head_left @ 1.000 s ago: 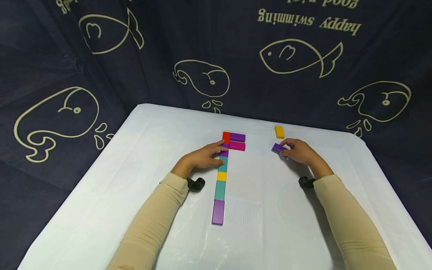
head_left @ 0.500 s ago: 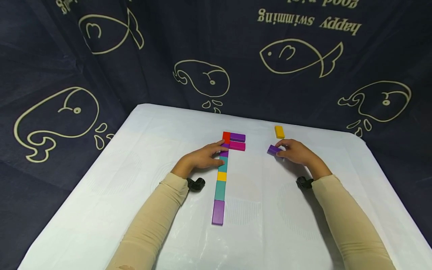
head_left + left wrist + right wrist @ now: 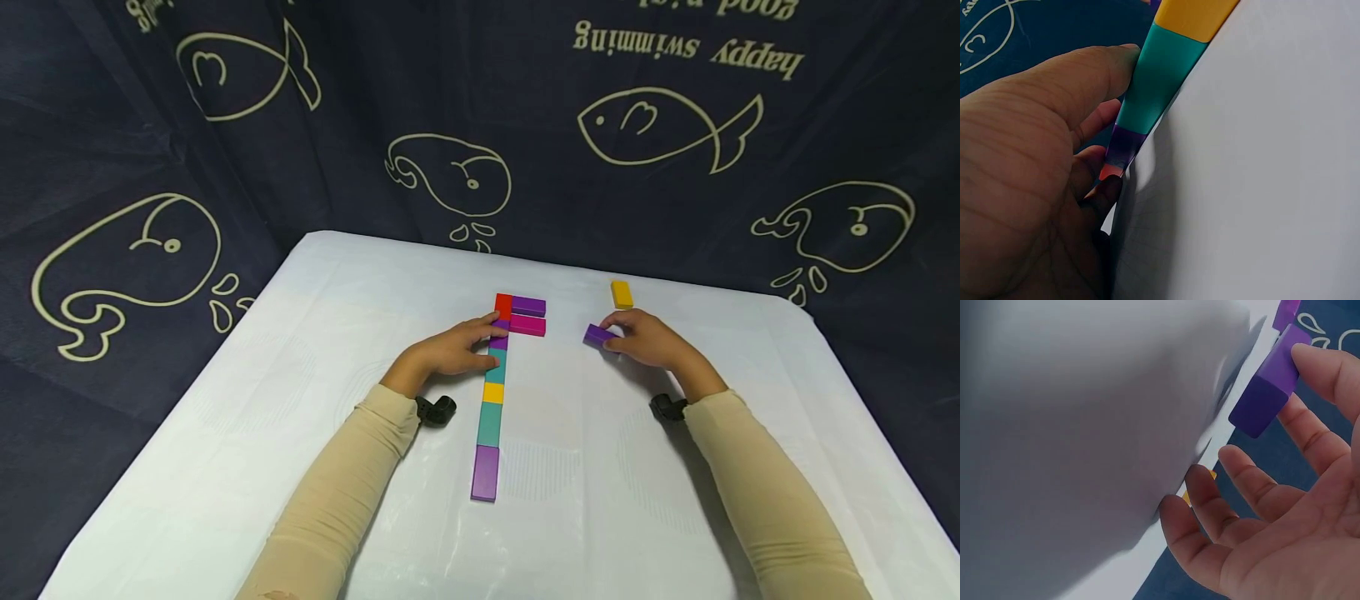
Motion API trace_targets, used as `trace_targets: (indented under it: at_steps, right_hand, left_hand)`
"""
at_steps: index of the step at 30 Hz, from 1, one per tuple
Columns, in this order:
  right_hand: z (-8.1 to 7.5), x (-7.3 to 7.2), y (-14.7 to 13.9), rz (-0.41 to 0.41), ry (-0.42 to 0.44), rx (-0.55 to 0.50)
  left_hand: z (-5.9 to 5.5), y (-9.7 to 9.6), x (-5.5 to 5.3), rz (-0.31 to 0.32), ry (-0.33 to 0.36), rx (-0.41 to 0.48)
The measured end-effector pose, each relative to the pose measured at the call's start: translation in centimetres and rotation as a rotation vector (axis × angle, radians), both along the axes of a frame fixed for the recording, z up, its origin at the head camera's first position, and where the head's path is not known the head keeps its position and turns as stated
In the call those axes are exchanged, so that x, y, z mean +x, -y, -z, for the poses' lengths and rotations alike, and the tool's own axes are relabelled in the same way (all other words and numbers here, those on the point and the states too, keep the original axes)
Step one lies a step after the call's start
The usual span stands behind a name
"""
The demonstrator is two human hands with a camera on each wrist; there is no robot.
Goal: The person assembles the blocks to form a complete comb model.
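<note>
Between thumb and forefinger, my right hand (image 3: pixel 647 339) pinches a purple block (image 3: pixel 596 335) low over the white table, right of the row. The right wrist view shows that block's (image 3: pixel 1266 394) near end tilted, the other fingers spread loosely below it. My left hand (image 3: pixel 450 348) rests along the left side of a straight row of blocks. Its thumb touches a teal block (image 3: pixel 496 372), and its extended fingers reach over a purple block (image 3: pixel 498 342) by the red block (image 3: pixel 503 303) at the far end. Another purple block (image 3: pixel 529 306) and a magenta block (image 3: pixel 528 326) lie crosswise on the row's right side.
Nearer me the row runs on with a yellow block (image 3: pixel 492 392), a second teal block (image 3: pixel 489 425) and a long purple block (image 3: pixel 485 472). A loose yellow block (image 3: pixel 622 294) lies near the far edge of the table (image 3: pixel 375 258). Dark printed cloth (image 3: pixel 540 208) hangs behind.
My right hand has moved left with the purple block, closer to the row. The left hand and the row have stayed in place.
</note>
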State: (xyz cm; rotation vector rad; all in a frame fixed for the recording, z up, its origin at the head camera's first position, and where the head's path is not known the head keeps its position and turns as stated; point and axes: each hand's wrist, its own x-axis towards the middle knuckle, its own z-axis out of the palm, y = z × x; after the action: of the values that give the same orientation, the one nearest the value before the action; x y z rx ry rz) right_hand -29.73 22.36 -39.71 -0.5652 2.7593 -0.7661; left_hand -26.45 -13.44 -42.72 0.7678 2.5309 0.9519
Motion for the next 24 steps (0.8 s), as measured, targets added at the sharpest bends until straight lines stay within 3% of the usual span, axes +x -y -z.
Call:
trace_targets:
  at_steps: [24]
  right_hand:
    - [0.2, 0.1, 2.6, -0.096, -0.036, -0.031]
  left_hand:
    - [0.1, 0.0, 0.0, 0.001, 0.005, 0.003]
